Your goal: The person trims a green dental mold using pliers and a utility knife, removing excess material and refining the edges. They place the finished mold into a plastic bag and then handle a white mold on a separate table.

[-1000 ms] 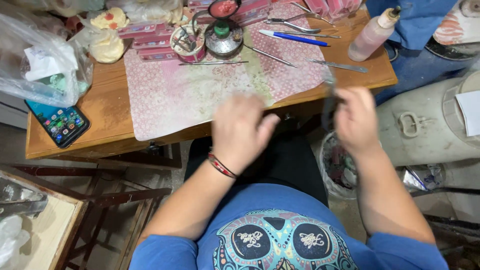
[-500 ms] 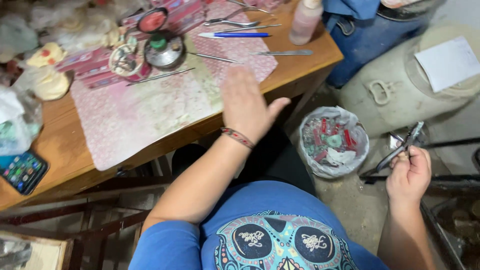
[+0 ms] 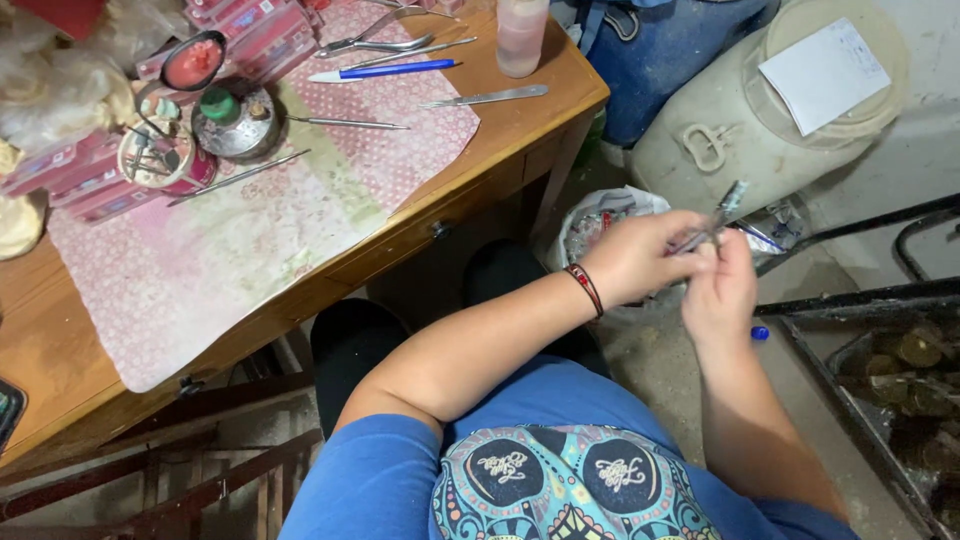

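Head view shows both hands off to the right of the desk point(image 3: 520, 150), held together above a small lined bin point(image 3: 600, 225) on the floor. The right hand point(image 3: 722, 295) and the left hand point(image 3: 640, 258) are both closed around a thin metal tool point(image 3: 715, 222), whose tip pokes up and away from the fingers, toward a pale drum point(image 3: 720, 130) standing beyond the bin. Fingers of the two hands meet at the tool's shank, the left thumb and fingertips pinching narrowly; exactly what they do to it is too small to tell, though it looks like wiping or picking at the tip over the bin.

Judging by this, the work on the tool is under way and not finished: it is not back on the desk. On the desk, a pink mat point(image 3: 250, 220) carries other instruments lying apart from each other: a blue pen point(image 3: 385, 70), a flat blade point(image 3: 485, 96), scissors point(image 3: 375, 42), a long probe point(image 3: 240, 176). Near the mat's far edge stand a round burner point(image 3: 235, 120) and a pink bottle point(image 3: 522, 35).
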